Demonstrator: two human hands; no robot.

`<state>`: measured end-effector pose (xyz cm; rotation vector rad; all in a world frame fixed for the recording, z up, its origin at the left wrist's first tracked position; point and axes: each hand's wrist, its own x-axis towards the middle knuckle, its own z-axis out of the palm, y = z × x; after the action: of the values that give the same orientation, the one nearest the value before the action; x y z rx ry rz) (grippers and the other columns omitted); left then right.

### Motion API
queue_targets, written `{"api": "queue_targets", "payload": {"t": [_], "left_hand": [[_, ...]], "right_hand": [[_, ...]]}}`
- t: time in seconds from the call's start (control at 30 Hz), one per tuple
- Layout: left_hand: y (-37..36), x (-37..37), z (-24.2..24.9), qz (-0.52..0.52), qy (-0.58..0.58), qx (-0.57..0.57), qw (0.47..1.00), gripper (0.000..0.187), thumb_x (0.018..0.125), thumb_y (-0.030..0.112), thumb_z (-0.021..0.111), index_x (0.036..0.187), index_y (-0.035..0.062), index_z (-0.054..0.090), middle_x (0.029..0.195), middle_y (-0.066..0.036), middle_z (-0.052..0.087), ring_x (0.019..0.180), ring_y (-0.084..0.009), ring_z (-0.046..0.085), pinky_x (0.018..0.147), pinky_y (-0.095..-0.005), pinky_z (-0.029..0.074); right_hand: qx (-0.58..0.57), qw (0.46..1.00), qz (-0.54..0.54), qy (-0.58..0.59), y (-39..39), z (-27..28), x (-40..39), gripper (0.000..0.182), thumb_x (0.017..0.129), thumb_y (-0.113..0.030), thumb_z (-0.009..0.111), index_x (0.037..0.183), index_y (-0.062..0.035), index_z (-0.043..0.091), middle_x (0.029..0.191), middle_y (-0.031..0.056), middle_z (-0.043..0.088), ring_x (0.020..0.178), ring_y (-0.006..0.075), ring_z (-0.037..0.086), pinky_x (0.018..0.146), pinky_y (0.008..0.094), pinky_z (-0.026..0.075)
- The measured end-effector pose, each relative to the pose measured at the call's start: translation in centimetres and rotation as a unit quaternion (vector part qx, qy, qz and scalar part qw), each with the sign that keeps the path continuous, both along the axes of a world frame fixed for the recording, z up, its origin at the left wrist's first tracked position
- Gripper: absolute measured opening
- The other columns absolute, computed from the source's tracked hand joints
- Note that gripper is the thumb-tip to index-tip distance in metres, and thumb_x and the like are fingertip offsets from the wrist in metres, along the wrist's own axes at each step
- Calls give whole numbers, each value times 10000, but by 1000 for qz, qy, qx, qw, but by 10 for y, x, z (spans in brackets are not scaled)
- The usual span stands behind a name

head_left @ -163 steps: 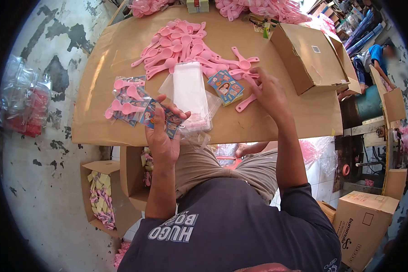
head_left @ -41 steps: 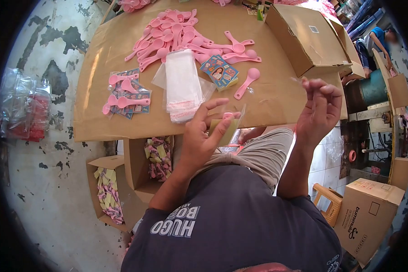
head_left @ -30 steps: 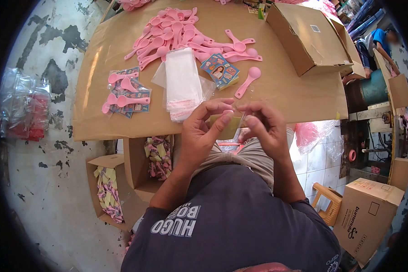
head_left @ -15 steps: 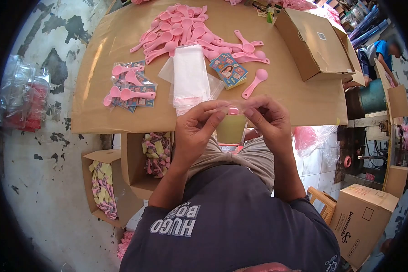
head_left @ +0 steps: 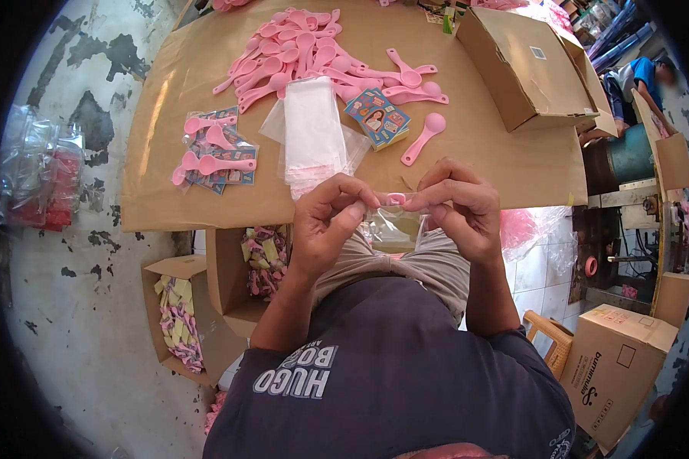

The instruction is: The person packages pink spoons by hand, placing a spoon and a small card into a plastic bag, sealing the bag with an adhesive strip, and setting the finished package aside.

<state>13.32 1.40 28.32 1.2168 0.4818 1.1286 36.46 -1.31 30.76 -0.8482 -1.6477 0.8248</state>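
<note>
My left hand and my right hand pinch the top edge of a clear plastic bag from both sides, in front of the table edge. Inside it a pale yellowish card shows through the shiny film. The pink handle end of a spoon shows between my fingertips; the rest of it is hidden. Just beyond my hands lie a stack of blue printed cards, a single pink spoon and a pile of empty clear bags.
A heap of pink spoons covers the table's far middle. Packed spoon bags lie at left. An open cardboard box stands at right. Boxes of packed sets sit below the table. A person works at far right.
The bag's top edge has been folded or pulled down toward me, and its body now tilts and catches the light. My right fingers have shifted inward along the edge.
</note>
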Motion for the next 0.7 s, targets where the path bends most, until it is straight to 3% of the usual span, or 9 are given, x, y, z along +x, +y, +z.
{"api": "queue_targets", "payload": {"t": [0.07,0.17,0.3,0.37,0.47,0.5,0.57,0.63,0.7], "left_hand": [[0,-1,-3,-15,-20,-26,999,115,967,-62,539,1035,-29,626,1019,-120,729,986,-128,697,840,-239,532],[1,0,-6,-2,59,-17,998,67,969,-66,596,1022,-26,606,1006,-139,745,992,-152,717,856,-246,550],[-2,12,4,35,67,-25,997,192,949,-73,669,1084,8,559,1038,-188,758,967,-179,730,872,-273,571],[-2,12,4,41,57,-35,997,253,941,-79,689,1122,17,539,1050,-200,762,957,-176,734,872,-264,573],[-1,10,7,60,29,-55,996,360,945,-60,695,1236,18,498,1064,-227,758,988,-191,736,885,-269,570],[-1,9,7,57,29,-46,997,404,948,-47,699,1288,8,488,1094,-230,754,1015,-186,729,887,-263,566],[-1,8,7,55,28,-38,997,450,951,-33,703,1339,-2,477,1124,-234,749,1042,-181,722,889,-257,562],[-3,7,8,19,21,-41,999,576,943,-24,714,1442,2,428,1114,-219,755,1040,-180,722,885,-259,560],[-4,5,5,-4,39,-56,998,577,938,-21,719,1449,0,451,1115,-204,758,1027,-171,723,876,-260,561]], "right_hand": [[-6,999,11,41,-1,-1,1,118,847,-22,687,933,11,761,887,78,630,708,109,579,589,248,426],[-34,999,-3,34,-2,-6,1,67,877,-47,714,893,18,708,888,68,615,669,81,549,565,232,400],[-50,998,-35,18,-5,-13,-5,103,895,-64,742,890,-3,659,877,49,605,653,56,529,559,228,397],[-126,978,-60,155,-10,-18,-11,137,884,-56,778,910,-14,650,868,34,604,650,52,532,563,228,408],[-158,964,-70,203,-11,-13,-18,147,880,-52,792,921,-18,655,859,23,597,647,57,534,571,229,416],[-158,964,-70,202,-11,-14,-14,147,880,-52,792,921,-18,655,859,23,597,647,57,534,571,229,416],[-174,983,-17,48,-9,-19,-2,165,873,-58,810,922,-13,659,864,18,597,667,71,543,585,235,419],[-137,990,-20,29,-8,-23,-4,161,879,-64,808,924,-11,663,869,21,600,673,73,544,587,237,418],[-101,995,-23,9,-7,-26,-5,157,884,-70,806,927,-8,667,874,24,603,678,75,546,589,240,417]]}}
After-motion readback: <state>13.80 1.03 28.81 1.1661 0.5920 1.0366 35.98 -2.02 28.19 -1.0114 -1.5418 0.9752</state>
